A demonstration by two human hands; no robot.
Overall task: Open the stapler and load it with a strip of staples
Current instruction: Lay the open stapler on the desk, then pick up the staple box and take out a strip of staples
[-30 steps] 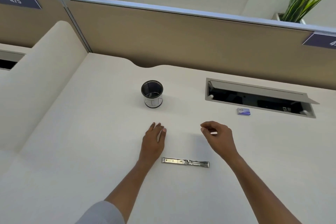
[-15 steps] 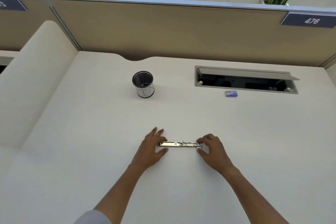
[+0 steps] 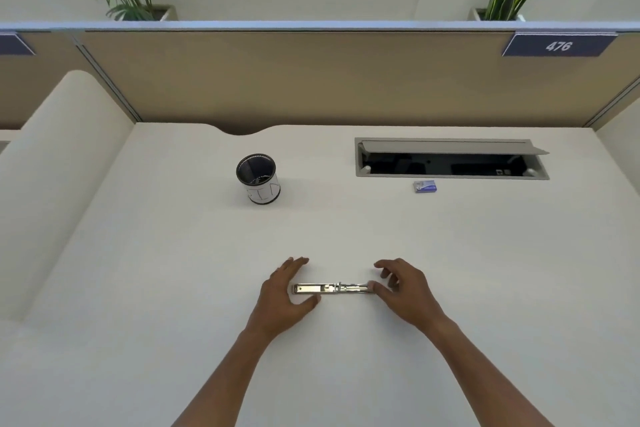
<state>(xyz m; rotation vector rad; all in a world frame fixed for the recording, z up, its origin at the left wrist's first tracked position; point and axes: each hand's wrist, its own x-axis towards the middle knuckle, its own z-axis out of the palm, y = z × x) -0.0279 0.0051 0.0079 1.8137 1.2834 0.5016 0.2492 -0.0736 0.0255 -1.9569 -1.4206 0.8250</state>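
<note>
The stapler (image 3: 334, 288) lies flat on the desk (image 3: 138, 288), well nearer than the cup (image 3: 258, 178). The left hand (image 3: 285, 295), half-open, braces its left end; the right hand (image 3: 403, 291) pinches the other end, probably to pry it open; the staple box (image 3: 425, 186) waits right of the cup

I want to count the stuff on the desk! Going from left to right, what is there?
Cup → left hand → stapler → right hand → little blue box.
</note>
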